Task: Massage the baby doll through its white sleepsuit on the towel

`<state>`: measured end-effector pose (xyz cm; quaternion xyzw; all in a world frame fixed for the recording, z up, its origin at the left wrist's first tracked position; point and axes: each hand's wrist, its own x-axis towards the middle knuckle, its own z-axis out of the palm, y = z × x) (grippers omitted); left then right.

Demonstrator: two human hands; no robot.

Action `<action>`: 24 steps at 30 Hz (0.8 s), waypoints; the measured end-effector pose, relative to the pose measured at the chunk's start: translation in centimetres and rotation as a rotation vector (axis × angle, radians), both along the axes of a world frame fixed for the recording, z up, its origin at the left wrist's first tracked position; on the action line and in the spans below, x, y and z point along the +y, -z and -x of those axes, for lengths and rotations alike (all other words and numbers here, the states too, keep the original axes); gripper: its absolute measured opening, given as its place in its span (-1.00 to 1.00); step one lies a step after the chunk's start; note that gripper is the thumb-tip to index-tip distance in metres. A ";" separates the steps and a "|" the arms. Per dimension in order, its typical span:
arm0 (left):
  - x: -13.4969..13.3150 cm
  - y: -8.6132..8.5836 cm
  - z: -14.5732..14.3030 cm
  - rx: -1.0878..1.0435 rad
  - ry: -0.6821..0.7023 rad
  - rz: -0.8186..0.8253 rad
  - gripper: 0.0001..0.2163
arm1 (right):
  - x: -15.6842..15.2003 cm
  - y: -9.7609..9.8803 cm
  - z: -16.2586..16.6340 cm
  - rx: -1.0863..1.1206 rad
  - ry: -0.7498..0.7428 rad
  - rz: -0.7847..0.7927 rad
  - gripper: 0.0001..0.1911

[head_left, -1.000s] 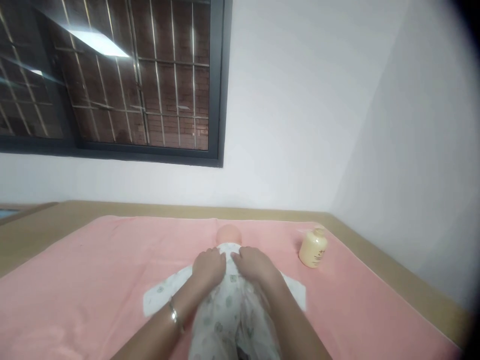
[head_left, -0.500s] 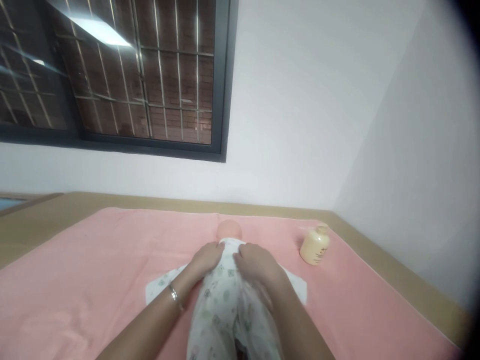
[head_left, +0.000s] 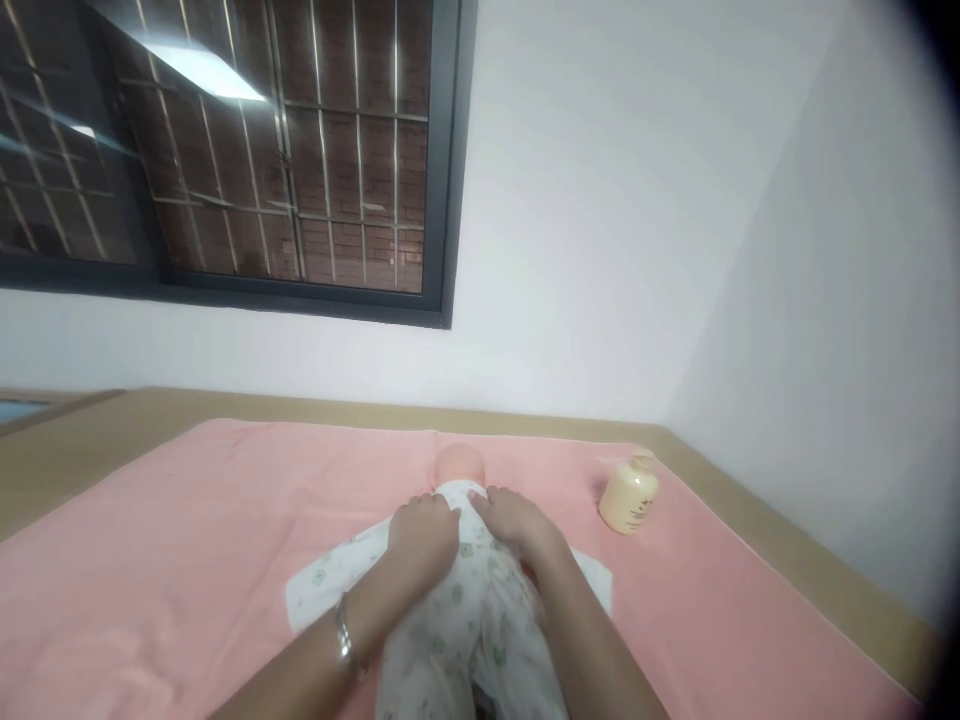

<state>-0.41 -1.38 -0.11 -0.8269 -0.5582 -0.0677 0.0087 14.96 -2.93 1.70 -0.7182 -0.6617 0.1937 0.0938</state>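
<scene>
A bald baby doll (head_left: 460, 466) in a white outfit (head_left: 480, 570) with a green print lies on a pink cloth, its head away from me and its legs towards me. No facial features show on the head. My left hand (head_left: 425, 535) curls over the doll's left-side shoulder, thumb on the upper body. On the other shoulder rests my right hand (head_left: 515, 518), its fingers bent round the edge and its thumb pointing inward. White printed sleeves (head_left: 322, 580) spread out to both sides, partly covered by my forearms. A silver bracelet (head_left: 343, 630) circles my left wrist.
A cream bottle (head_left: 628, 497) with dark lettering stands to the right on the pink cloth (head_left: 720, 590). The cloth covers a tan padded surface (head_left: 360, 408) against a white wall (head_left: 585, 220). A dark-framed, barred window (head_left: 448, 200) is at upper left.
My left hand has turned and shifted slightly towards me and inward, its knuckles now higher. The right thumb has moved a little up the doll's upper body. The bottle stays put.
</scene>
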 end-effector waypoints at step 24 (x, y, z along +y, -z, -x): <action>2.3 1.0 0.5 -0.222 -0.015 0.124 -0.55 | -0.8 -0.1 1.0 -0.050 -0.027 -0.119 -0.42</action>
